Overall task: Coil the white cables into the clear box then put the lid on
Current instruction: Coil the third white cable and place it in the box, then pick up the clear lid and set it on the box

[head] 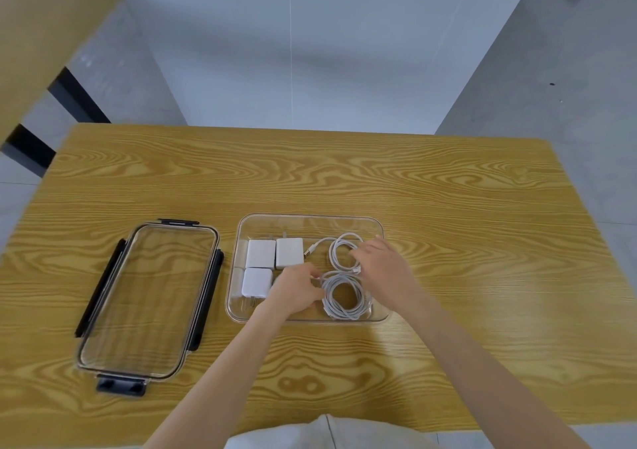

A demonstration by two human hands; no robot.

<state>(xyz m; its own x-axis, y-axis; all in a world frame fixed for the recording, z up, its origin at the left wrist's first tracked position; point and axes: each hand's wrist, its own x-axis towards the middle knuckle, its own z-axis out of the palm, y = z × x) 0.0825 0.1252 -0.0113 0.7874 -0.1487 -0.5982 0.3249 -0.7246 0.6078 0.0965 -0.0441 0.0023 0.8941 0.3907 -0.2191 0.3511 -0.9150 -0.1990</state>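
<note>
Wood-grain table (448, 190) on grey floor (568, 69), white wall (293, 52) behind.

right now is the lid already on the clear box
No, the lid lies flat on the table to the left of the open clear box, apart from it.

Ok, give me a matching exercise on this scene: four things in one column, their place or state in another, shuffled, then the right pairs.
Things:
1. lid
2. white chargers
3. near cable coil
4. far cable coil

Places or states:
A. in the left half of the clear box
B. flat on the table, left of the box
C. in the box's right half, under the right hand
D. in the box's front right corner, beside the left hand

Pairs: 1-B, 2-A, 3-D, 4-C
</note>
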